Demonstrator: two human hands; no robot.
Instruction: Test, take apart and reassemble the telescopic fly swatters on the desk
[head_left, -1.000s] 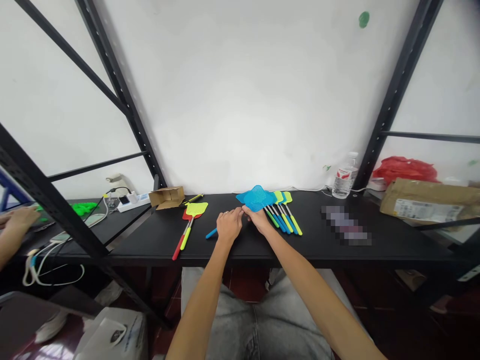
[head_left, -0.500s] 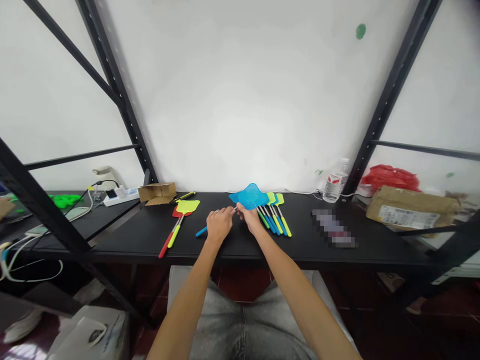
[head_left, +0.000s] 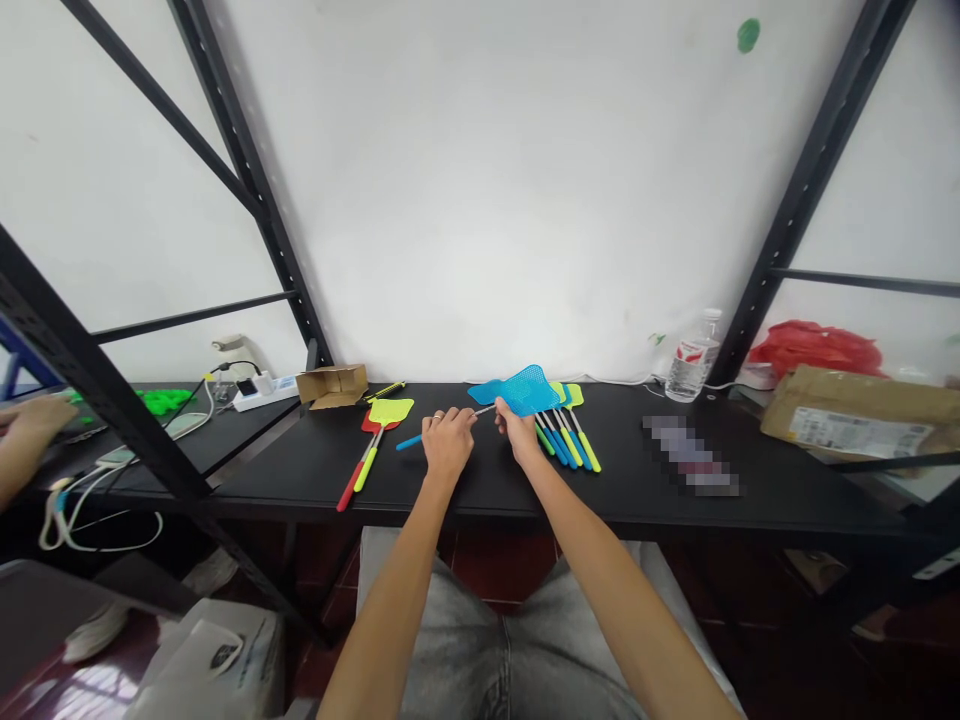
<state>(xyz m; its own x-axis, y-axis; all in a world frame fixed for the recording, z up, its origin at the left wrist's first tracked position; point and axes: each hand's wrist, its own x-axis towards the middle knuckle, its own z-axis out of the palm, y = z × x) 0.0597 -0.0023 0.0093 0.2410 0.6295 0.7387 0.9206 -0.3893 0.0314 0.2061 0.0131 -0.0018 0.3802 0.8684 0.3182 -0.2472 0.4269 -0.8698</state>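
Note:
Both hands hold a blue fly swatter [head_left: 528, 390] slantwise just over the black table. My left hand [head_left: 448, 440] is closed around its handle, whose blue end sticks out to the left. My right hand [head_left: 515, 430] pinches the metal shaft just below the mesh head. A short stretch of shaft shows between the hands. Right of my right hand lies a row of several fly swatters [head_left: 577, 440] with green, blue and yellow handles, their heads partly hidden behind the blue one. To the left, a yellow fly swatter [head_left: 390, 411] rests over a red fly swatter [head_left: 351, 485].
An opened cardboard box [head_left: 334, 386] stands at the back left, beside a power strip [head_left: 264, 393]. A water bottle [head_left: 691, 360] stands at the back right, near a taped carton [head_left: 847, 415] and a red bag [head_left: 814, 348]. Another person's hand [head_left: 34, 425] shows at far left.
My hands have moved apart along the blue fly swatter, so more of its shaft shows between them. The view has swung slightly left, and another person's hand has come in there.

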